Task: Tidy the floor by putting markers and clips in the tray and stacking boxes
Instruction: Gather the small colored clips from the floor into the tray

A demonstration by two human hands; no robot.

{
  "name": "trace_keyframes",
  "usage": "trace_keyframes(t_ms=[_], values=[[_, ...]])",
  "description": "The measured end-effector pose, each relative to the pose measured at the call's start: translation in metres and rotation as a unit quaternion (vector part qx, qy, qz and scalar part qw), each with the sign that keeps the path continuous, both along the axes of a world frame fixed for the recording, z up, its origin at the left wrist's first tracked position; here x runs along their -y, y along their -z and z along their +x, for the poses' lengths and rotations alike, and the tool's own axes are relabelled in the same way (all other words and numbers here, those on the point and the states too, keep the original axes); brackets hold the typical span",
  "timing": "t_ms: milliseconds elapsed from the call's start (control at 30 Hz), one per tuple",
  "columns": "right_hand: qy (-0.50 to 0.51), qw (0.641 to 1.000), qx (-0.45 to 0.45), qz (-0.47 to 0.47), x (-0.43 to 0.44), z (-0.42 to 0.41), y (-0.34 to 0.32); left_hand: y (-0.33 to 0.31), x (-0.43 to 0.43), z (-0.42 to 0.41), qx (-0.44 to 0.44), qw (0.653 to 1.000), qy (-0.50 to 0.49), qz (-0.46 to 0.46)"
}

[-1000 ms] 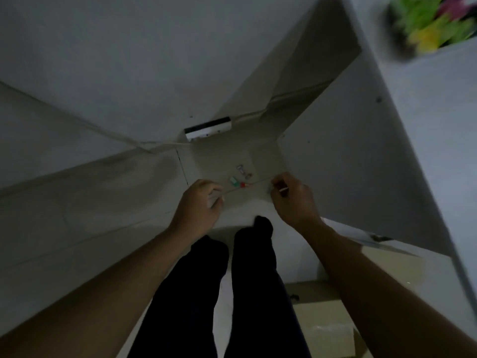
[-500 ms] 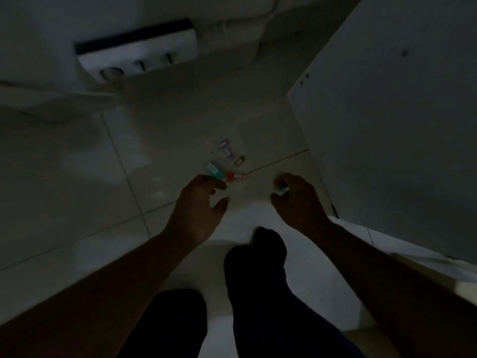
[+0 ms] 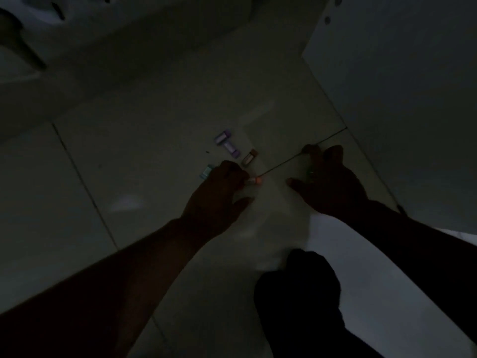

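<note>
The scene is very dim. Several small clips lie on the tiled floor: two purple clips (image 3: 222, 137) (image 3: 231, 149), a brown clip (image 3: 249, 156), a teal clip (image 3: 206, 171) half hidden by my left hand, and a red clip (image 3: 254, 180). My left hand (image 3: 219, 192) reaches over them, its fingertips closed on the red clip, which rests on the floor. My right hand (image 3: 329, 179) is down on the floor to the right, with a small green clip (image 3: 310, 173) showing between its curled fingers. No tray, marker or box is visible.
A white cabinet side (image 3: 400, 99) rises close on the right. A white power strip (image 3: 38, 11) lies along the wall at the upper left. My dark-clothed leg (image 3: 296, 293) is at the lower middle, beside a pale sheet (image 3: 387, 267).
The view has dropped closer to the floor. My left hand moved forward onto the red clip, covering part of the teal one. My right hand lowered to the floor.
</note>
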State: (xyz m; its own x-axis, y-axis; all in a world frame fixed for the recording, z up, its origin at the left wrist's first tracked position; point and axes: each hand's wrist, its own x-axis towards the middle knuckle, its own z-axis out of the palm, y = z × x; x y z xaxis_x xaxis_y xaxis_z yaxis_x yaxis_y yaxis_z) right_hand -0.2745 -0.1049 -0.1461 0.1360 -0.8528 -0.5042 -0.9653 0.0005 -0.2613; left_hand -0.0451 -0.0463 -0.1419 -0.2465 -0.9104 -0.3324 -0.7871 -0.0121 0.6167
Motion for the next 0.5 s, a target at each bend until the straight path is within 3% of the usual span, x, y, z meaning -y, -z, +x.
trace_keyframes(t_ms=[233,500], values=[[-0.041,0.997,0.063,-0.026,-0.008,0.001,0.0,0.018,0.006,-0.001,0.052,0.998,-0.001,-0.036],[-0.201,0.966,0.128,-0.101,-0.006,0.043,-0.008,0.0,0.001,0.009,-0.006,0.99,-0.105,-0.091]])
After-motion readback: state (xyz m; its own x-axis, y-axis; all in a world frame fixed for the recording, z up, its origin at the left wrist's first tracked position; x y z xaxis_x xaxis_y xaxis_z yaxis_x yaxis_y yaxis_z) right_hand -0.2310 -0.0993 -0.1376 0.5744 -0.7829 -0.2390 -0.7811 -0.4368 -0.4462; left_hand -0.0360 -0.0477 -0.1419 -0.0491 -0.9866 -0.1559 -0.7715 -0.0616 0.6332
